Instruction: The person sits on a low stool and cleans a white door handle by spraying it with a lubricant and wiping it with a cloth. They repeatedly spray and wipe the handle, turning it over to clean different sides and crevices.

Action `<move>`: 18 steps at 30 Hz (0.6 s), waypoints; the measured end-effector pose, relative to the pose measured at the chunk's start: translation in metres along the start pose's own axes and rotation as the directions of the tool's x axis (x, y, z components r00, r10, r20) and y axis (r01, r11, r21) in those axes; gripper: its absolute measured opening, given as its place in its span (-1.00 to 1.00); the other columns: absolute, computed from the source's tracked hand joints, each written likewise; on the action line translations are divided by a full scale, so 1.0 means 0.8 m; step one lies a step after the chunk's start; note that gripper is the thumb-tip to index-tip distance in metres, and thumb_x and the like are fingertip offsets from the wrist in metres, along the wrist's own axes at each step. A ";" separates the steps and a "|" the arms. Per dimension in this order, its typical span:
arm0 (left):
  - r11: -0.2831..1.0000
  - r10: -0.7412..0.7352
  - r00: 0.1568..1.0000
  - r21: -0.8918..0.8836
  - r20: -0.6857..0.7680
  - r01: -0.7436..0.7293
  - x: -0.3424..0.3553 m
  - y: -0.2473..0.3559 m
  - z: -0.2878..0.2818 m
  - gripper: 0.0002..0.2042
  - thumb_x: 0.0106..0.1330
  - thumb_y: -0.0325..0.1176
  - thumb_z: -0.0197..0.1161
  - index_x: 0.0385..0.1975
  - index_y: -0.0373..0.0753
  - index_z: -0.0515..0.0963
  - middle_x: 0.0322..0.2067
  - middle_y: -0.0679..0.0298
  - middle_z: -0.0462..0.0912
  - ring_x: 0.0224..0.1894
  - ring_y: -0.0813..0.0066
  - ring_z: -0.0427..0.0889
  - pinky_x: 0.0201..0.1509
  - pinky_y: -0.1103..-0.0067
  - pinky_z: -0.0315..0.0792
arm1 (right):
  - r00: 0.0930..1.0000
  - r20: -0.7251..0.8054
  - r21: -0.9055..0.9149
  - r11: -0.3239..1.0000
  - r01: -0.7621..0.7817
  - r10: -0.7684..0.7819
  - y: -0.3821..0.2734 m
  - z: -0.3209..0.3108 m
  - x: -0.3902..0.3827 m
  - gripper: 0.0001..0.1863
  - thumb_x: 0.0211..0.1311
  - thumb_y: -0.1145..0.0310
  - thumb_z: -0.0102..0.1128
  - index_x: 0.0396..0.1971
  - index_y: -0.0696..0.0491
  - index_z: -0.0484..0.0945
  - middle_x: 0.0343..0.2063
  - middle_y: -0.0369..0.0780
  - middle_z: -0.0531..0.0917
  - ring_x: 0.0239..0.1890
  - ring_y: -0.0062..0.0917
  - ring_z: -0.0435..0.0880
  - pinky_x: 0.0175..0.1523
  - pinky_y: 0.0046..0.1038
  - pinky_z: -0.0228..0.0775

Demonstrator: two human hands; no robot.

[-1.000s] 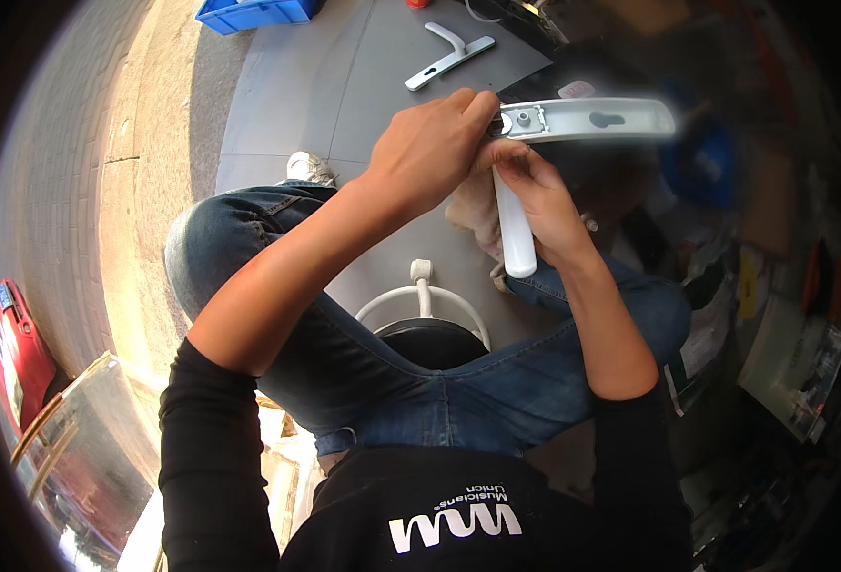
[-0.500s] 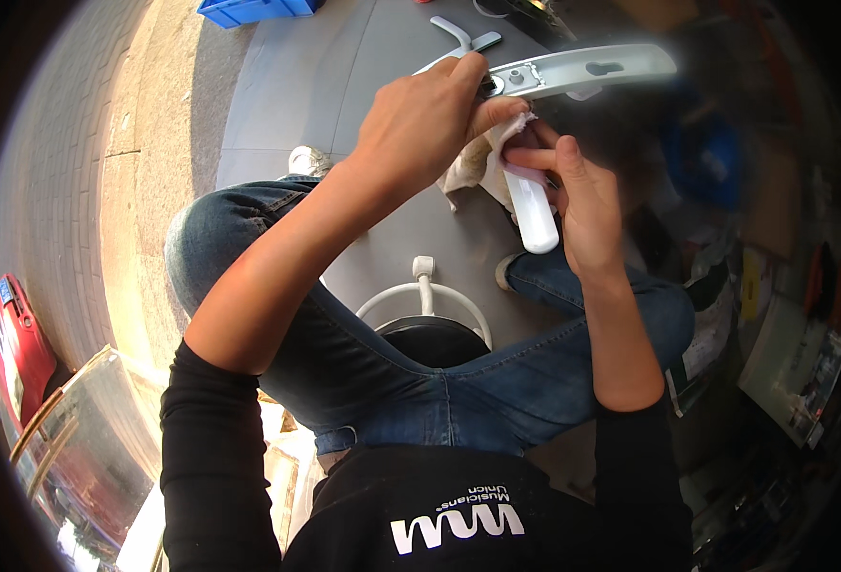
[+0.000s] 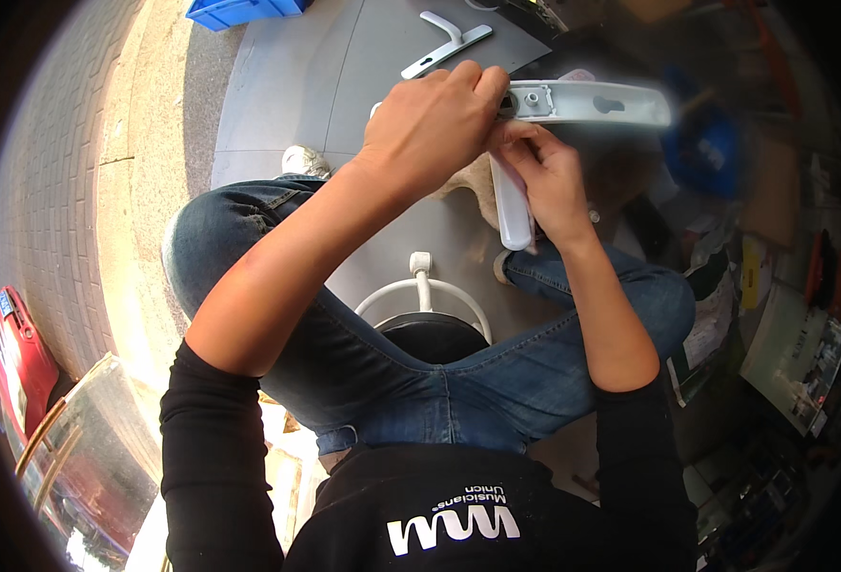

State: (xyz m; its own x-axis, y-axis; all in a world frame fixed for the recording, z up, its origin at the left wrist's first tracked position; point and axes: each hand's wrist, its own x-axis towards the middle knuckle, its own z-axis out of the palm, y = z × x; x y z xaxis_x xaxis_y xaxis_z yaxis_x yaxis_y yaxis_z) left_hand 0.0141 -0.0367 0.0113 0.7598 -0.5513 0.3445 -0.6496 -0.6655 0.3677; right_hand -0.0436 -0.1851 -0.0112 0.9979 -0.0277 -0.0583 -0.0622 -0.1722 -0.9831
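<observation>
My left hand (image 3: 430,129) is closed over the near end of a long white door-handle plate (image 3: 592,101) held out in front of me. My right hand (image 3: 546,181) grips the white lever handle (image 3: 512,210) that hangs down from that plate. A beige cloth (image 3: 473,186) is bunched under both hands. I sit on a stool, jeans-clad knees apart below the hands.
A second white door handle (image 3: 444,43) lies on the grey floor ahead. A blue crate (image 3: 244,10) stands at the top left. The stool's white frame (image 3: 425,286) shows between my knees. Cluttered shelves with boxes (image 3: 792,286) fill the right side; a red object (image 3: 15,353) sits far left.
Both hands and the handle plate rose and drifted slightly left, then settled a little lower. The right hand slid along the lever, keeping its grip.
</observation>
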 end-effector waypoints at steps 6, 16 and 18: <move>0.960 -0.154 0.978 -0.257 -0.138 0.115 0.018 -0.007 -0.023 -0.55 0.19 0.05 0.12 -0.26 -0.31 0.42 -0.48 0.05 0.51 -0.41 0.03 0.51 -0.39 0.39 0.35 | 0.917 0.365 0.801 0.449 -0.397 0.160 0.003 0.000 -0.027 -0.76 0.23 0.36 -0.02 -0.15 0.12 0.46 -0.26 -0.23 0.56 -0.21 -0.54 0.57 -0.18 -0.38 0.49; 0.939 -0.143 0.954 -0.339 -0.262 0.047 0.011 -0.017 -0.032 -0.49 0.13 0.12 0.14 -0.27 -0.29 0.42 -0.50 0.14 0.50 -0.44 0.12 0.53 -0.42 0.39 0.38 | 0.942 0.334 0.613 0.752 -0.242 0.031 -0.001 -0.074 -0.005 -0.63 0.30 0.36 -0.14 0.02 0.25 0.34 -0.09 -0.13 0.52 -0.02 -0.50 0.49 0.09 -0.40 0.33; 0.908 -0.117 0.952 -0.419 -0.284 -0.014 0.008 -0.023 -0.033 -0.46 0.11 0.13 0.16 -0.26 -0.32 0.39 -0.51 0.14 0.45 -0.49 0.19 0.46 -0.43 0.47 0.34 | 0.970 0.241 0.676 0.712 -0.190 0.029 -0.016 -0.064 -0.008 -0.62 0.30 0.35 -0.13 0.02 0.27 0.34 -0.10 -0.14 0.52 -0.04 -0.51 0.50 0.10 -0.43 0.31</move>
State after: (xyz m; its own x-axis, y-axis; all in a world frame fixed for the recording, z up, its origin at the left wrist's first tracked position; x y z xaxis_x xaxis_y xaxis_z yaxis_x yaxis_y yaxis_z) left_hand 0.0302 -0.0148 0.0299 0.7915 -0.3036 0.5305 -0.6112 -0.3854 0.6913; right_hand -0.0503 -0.2331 0.0107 0.9703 0.2058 -0.1270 -0.2219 0.5487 -0.8061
